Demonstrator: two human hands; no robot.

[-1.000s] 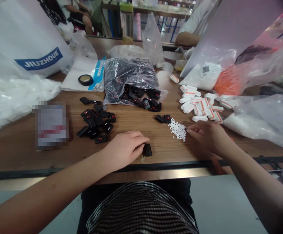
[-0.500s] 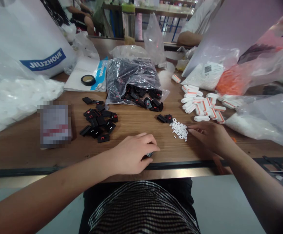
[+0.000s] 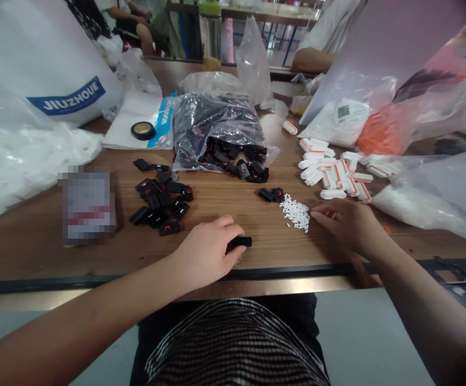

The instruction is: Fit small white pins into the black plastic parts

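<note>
Near the table's front edge my left hand [image 3: 209, 249] grips a small black plastic connector [image 3: 246, 242] between thumb and fingers. Its right end sticks out; the rest is hidden by the hand. At the right edge of a heap of tiny white plastic pins [image 3: 296, 212], my right hand [image 3: 343, 221] has thumb and fingertips pinched together. Whatever is in the pinch is too small to make out. Two black connectors [image 3: 271, 194] lie just behind the pins. A loose pile of similar black connectors [image 3: 160, 198], some with red marks, lies left of my left hand.
An opened clear bag [image 3: 220, 120] spills black connectors at the back centre. White pieces with orange stripes [image 3: 333, 171] are heaped at right, beside bags of white and orange parts. A black tape roll [image 3: 143, 130] rests on papers. A person's arm [image 3: 313, 60] shows across the table.
My left hand has shifted slightly left and turned the connector, so its black end now shows past the fingertips. My right hand stays pinched beside the white pins.
</note>
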